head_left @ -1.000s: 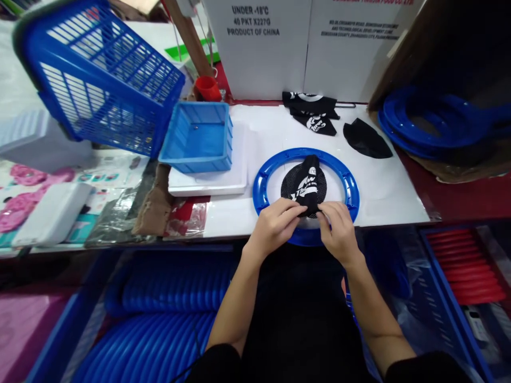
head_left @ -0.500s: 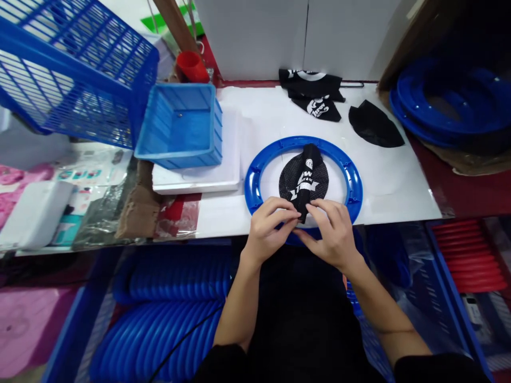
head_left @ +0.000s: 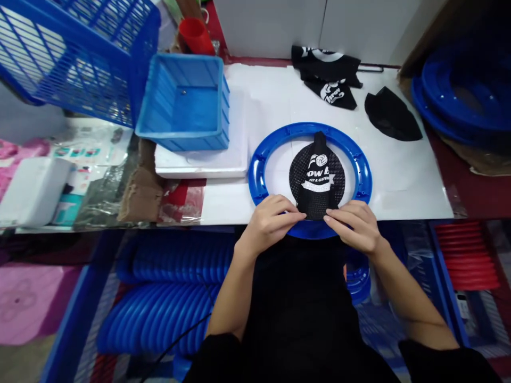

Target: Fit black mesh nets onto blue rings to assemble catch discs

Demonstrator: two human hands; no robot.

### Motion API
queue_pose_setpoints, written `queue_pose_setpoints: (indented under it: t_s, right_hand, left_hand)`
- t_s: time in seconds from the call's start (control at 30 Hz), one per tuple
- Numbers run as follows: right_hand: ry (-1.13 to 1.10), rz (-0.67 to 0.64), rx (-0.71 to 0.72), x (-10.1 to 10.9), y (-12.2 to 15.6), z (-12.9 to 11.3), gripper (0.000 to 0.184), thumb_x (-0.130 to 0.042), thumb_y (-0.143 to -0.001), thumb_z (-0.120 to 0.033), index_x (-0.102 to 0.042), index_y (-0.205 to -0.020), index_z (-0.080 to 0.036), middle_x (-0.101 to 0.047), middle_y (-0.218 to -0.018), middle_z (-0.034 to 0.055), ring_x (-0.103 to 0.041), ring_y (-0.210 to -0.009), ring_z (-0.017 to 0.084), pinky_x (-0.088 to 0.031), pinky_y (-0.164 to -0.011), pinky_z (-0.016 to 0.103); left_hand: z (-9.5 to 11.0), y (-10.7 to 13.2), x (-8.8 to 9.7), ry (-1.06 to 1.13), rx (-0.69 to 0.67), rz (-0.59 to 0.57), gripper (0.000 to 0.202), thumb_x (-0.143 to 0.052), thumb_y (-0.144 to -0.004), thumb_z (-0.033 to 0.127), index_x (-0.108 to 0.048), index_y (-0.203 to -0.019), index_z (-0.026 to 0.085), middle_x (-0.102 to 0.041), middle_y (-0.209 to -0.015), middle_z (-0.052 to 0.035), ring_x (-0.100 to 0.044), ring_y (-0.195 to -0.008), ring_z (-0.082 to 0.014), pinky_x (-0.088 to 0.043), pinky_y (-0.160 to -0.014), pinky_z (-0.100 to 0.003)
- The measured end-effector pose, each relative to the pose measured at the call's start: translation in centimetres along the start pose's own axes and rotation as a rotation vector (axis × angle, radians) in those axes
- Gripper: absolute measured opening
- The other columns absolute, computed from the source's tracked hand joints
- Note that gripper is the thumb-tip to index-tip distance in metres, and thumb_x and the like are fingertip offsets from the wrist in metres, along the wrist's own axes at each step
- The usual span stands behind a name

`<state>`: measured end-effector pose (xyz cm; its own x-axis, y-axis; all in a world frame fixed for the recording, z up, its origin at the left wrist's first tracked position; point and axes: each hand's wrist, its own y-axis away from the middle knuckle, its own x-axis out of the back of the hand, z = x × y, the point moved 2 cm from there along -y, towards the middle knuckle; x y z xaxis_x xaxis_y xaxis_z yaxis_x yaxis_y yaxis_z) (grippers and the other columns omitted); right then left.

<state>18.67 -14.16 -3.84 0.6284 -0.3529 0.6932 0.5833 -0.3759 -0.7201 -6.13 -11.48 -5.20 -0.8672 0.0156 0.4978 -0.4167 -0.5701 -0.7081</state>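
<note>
A blue plastic ring [head_left: 361, 165] lies flat on the white tabletop [head_left: 275, 101] near its front edge. A black mesh cloth [head_left: 317, 178] with white lettering is draped across the ring's opening, partly spread. My left hand [head_left: 269, 223] pinches the cloth's near left corner at the ring's front rim. My right hand [head_left: 355, 226] pinches the near right corner. Both hands have fingers closed on the fabric.
More black printed cloths [head_left: 327, 80] and a plain black piece [head_left: 391, 114] lie at the back. A small blue tray [head_left: 186, 103] and a big blue basket [head_left: 67, 53] stand left. Stacked blue rings [head_left: 463, 96] sit right; blue rings [head_left: 159, 314] and red rings [head_left: 465, 255] fill bins below.
The hands moved apart along the ring's front rim, pulling the bunched cloth wider so more lettering shows. The camera view has tilted down and shifted.
</note>
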Motion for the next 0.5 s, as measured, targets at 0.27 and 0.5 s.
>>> queue_pose_setpoints:
  t_s: [0.27,0.5]
  right_hand:
    - [-0.25,-0.231,0.058,0.9,-0.7,1.4,0.029,-0.055,-0.104,-0.009,-0.078,-0.116,-0.021,-0.078,-0.102,0.0083,-0.067,-0.1,0.023,-0.059,-0.084,0.043]
    - [-0.224,-0.277,0.071,0.9,-0.8,1.1,0.027,-0.055,-0.107,-0.013,-0.078,-0.118,-0.023,-0.078,-0.104,0.0066,-0.065,-0.099,0.021,-0.055,-0.086,0.042]
  left_hand:
    - [-0.8,-0.1,0.8,0.107,-0.053,-0.103,0.021,-0.073,-0.098,0.007,-0.079,-0.109,0.024,-0.08,-0.09,-0.0034,-0.07,-0.086,-0.0198,-0.056,-0.075,-0.036]
    - [-0.8,-0.1,1.5,0.127,-0.037,-0.159,0.019,-0.072,-0.099,0.01,-0.08,-0.105,0.026,-0.082,-0.092,-0.0037,-0.073,-0.088,-0.0202,-0.06,-0.078,-0.036]
